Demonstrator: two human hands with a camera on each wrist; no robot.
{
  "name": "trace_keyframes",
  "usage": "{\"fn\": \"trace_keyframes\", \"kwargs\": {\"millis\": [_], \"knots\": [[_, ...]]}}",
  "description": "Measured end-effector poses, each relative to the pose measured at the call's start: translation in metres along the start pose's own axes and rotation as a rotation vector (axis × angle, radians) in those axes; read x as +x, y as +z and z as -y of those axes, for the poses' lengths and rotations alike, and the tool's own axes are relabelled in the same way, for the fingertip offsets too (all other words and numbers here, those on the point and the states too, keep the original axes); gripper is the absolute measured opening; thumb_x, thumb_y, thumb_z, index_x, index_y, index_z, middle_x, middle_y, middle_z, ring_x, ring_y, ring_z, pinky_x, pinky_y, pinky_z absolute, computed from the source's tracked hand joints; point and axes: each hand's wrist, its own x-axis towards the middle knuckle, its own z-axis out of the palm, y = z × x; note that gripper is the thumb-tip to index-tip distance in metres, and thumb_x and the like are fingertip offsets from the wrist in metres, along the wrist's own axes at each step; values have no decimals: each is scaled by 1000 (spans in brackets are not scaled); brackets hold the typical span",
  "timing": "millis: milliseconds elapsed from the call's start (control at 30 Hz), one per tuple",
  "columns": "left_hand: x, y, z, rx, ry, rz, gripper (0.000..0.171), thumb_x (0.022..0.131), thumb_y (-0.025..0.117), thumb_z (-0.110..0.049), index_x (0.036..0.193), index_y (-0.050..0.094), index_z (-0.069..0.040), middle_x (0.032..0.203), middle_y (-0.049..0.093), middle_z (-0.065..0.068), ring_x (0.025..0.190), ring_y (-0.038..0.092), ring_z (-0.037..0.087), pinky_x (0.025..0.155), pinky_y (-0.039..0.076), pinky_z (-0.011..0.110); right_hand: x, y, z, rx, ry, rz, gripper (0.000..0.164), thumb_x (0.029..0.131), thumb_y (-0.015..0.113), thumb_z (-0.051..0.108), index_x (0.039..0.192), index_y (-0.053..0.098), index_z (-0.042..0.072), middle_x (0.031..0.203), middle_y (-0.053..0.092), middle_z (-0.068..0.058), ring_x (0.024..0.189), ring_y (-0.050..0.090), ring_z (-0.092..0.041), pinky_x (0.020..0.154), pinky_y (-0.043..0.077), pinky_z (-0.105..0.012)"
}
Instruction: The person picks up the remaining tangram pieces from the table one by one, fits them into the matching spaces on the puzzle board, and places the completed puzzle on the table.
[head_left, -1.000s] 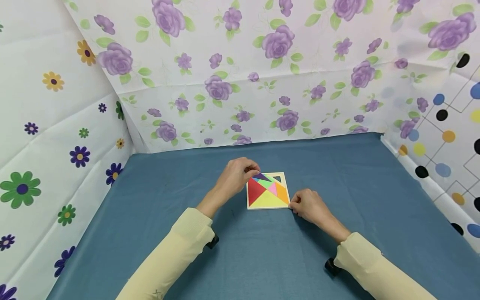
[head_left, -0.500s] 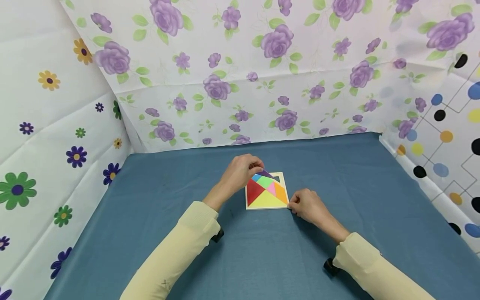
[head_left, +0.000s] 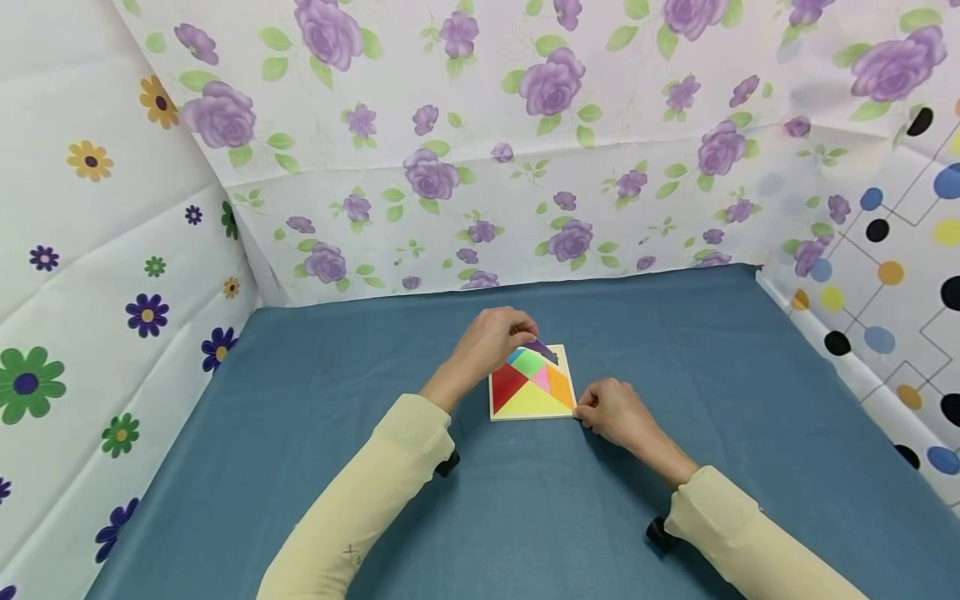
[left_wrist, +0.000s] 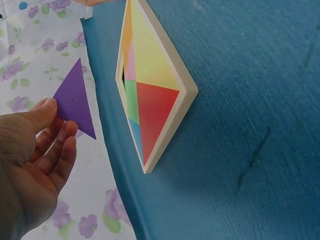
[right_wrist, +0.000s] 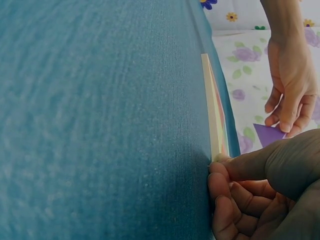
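Observation:
My left hand (head_left: 491, 340) pinches a purple tangram triangle (left_wrist: 76, 104) between thumb and fingers. The triangle is held raised above the far side of a square wooden tangram board (head_left: 532, 417), as the left wrist view shows. Seated in the board are a red triangle (left_wrist: 156, 112), a yellow triangle (head_left: 531, 402), and green, pink, orange and blue pieces. From the head view, the purple triangle covers part of the board's upper right area. My right hand (head_left: 618, 411) grips the board's near right corner with thumb and index finger, its other fingers curled.
The board lies flat on a blue cloth (head_left: 375, 358) covering the table. Behind it rises a white sheet with purple roses (head_left: 431, 175). Patterned sheets also line the left and right sides. Each wrist carries a small black device (head_left: 660, 535).
My left hand has shifted right with the purple triangle, from the board's upper left toward its upper right, uncovering the blue piece. The right hand stays at the corner.

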Motion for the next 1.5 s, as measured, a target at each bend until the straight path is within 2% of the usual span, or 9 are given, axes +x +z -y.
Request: {"fn": "trace_keyframes", "kwargs": {"millis": [200, 467, 1067, 1500], "knots": [[4, 5, -1, 8, -40, 29, 14, 100, 69, -20, 108, 78, -13, 103, 71, 0, 92, 62, 15, 86, 55, 31, -1, 0, 2, 6, 6, 1, 12, 95, 76, 9, 84, 75, 4, 68, 64, -4, 57, 57, -17, 53, 48, -31], [11, 10, -1, 16, -9, 48, 14, 99, 70, -20, 106, 79, -12, 99, 72, -1, 88, 62, 13, 82, 54, 29, -1, 0, 1, -33, -15, -18, 13, 94, 75, 8, 82, 75, 4, 66, 63, -3, 56, 58, -16, 53, 49, -31], [21, 22, 1, 38, -34, 101, 13, 100, 69, -21, 106, 79, -15, 101, 72, -3, 87, 61, 12, 80, 54, 26, -2, -2, 0, -26, -29, -22, 14, 95, 74, 8, 82, 75, 4, 66, 63, -3, 56, 58, -16, 53, 49, -32], [28, 28, 3, 74, -17, 130, 13, 99, 71, -20, 108, 79, -17, 104, 73, -3, 89, 62, 11, 83, 54, 25, -1, 0, 0, -29, -17, -23, 15, 96, 73, 7, 82, 75, 4, 67, 64, -3, 57, 59, -16, 54, 51, -32]]}}
